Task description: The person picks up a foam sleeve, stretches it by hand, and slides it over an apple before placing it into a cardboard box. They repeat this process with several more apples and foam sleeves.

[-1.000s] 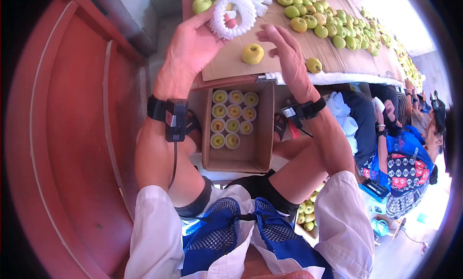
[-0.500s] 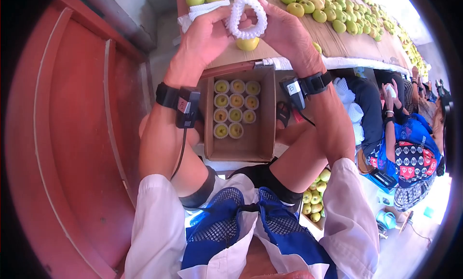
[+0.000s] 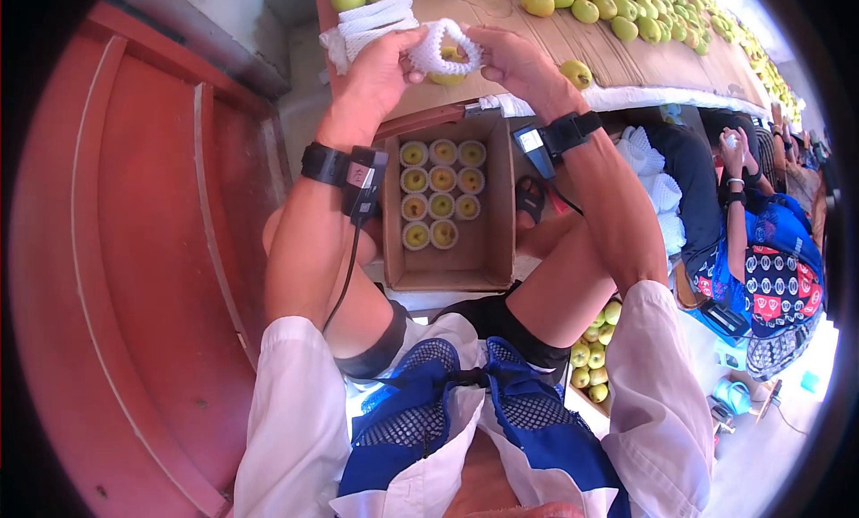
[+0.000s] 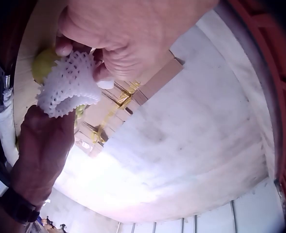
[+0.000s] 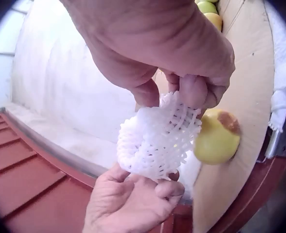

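Observation:
A white foam net sleeve (image 3: 433, 56) is stretched between both hands over the table's near edge. My left hand (image 3: 379, 71) pinches its left side, and my right hand (image 3: 519, 63) pinches the right side. The right wrist view shows the sleeve (image 5: 155, 138) with its netting spread, the right hand (image 5: 167, 53) above and the left hand (image 5: 133, 201) below. Just behind the sleeve a yellow-green apple (image 5: 216, 141) with a brown patch rests on the cardboard. In the left wrist view the left hand (image 4: 133, 34) grips the sleeve (image 4: 70, 85) from above.
Below the table edge, a cardboard box (image 3: 458, 266) holds several apples in foam sleeves. A stack of sleeves (image 3: 376, 19) lies left of the hands. Another apple (image 3: 575, 73) sits near the right forearm, with many loose apples (image 3: 653, 17) beyond. People sit at the right.
My right hand has come over to the sleeve and taken hold of its side. Both hands have lowered slightly toward the body, and the ring has narrowed into an uneven shape.

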